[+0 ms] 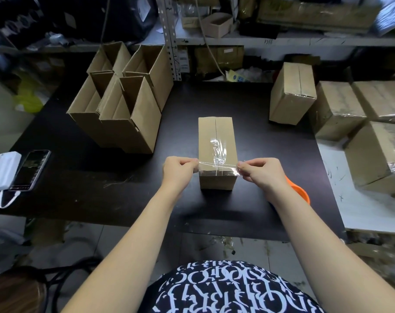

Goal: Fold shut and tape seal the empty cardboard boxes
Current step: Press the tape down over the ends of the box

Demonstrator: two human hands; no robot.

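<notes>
A small cardboard box (215,132) stands in the middle of the black table (101,195) with its top flaps folded shut. Wrinkled clear tape lies along its centre seam. A strip of clear tape (217,164) is stretched crosswise over the near end of the box top. My left hand (179,170) pinches the strip's left end beside the box. My right hand (262,171) pinches the right end on the other side. The strip sits at the near top edge; whether it touches the cardboard is unclear.
Several open cardboard boxes (124,105) stand at the back left. Sealed boxes (292,93) are stacked at the right on a white surface (361,213). An orange object (301,193) peeks from under my right wrist. A phone (31,169) and a white power bank (3,171) lie at the left edge.
</notes>
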